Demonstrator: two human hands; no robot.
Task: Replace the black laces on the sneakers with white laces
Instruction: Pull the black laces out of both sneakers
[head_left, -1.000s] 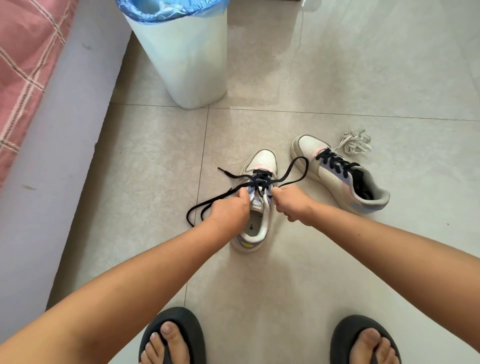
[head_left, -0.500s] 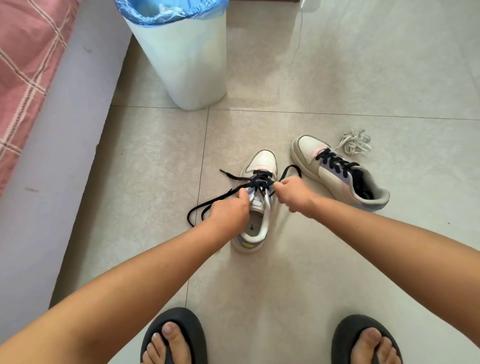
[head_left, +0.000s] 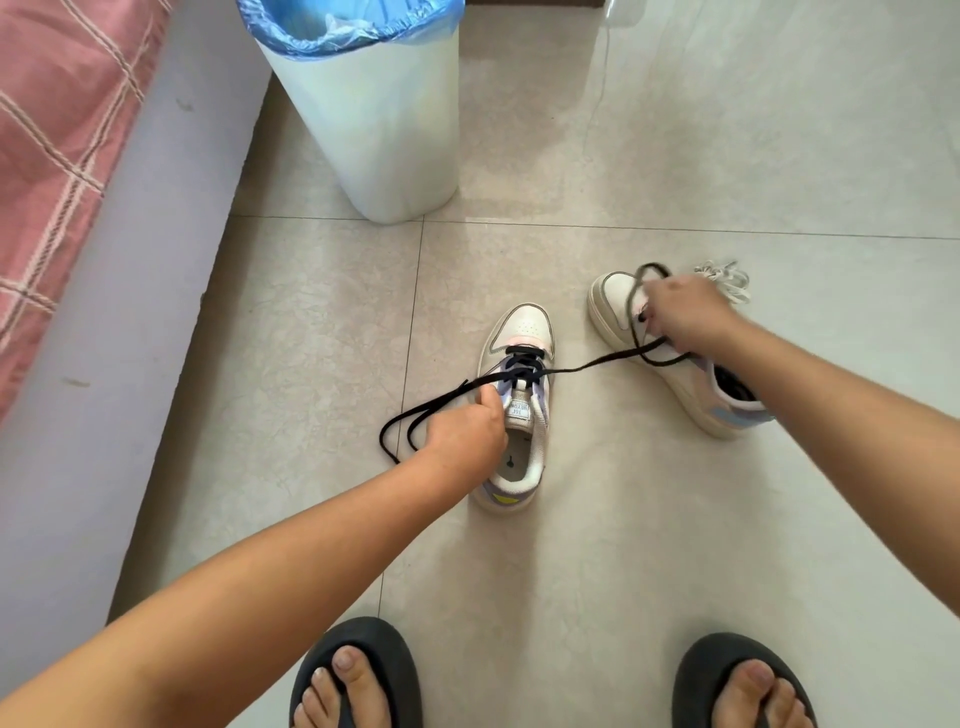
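Observation:
A white sneaker (head_left: 524, 327) stands on the floor in the middle, toe away from me, with a black lace (head_left: 582, 366) threaded only through its front eyelets. My left hand (head_left: 467, 431) grips the sneaker's left side by the tongue. My right hand (head_left: 680, 312) holds the lace's right end, drawn out taut to the right over the second sneaker (head_left: 691, 384). The lace's left end loops on the floor (head_left: 410, 423). A bundle of white laces (head_left: 727, 280) lies behind my right hand, partly hidden.
A white bin (head_left: 374, 119) with a blue liner stands on the tiled floor behind the sneakers. A bed with a pink checked cover (head_left: 57, 135) and grey side runs along the left. My feet in black sandals (head_left: 358, 670) are at the bottom edge.
My right hand has pulled away from the sneaker's tongue to the right, drawing the black lace out of more eyelets. The left hand stays on the sneaker.

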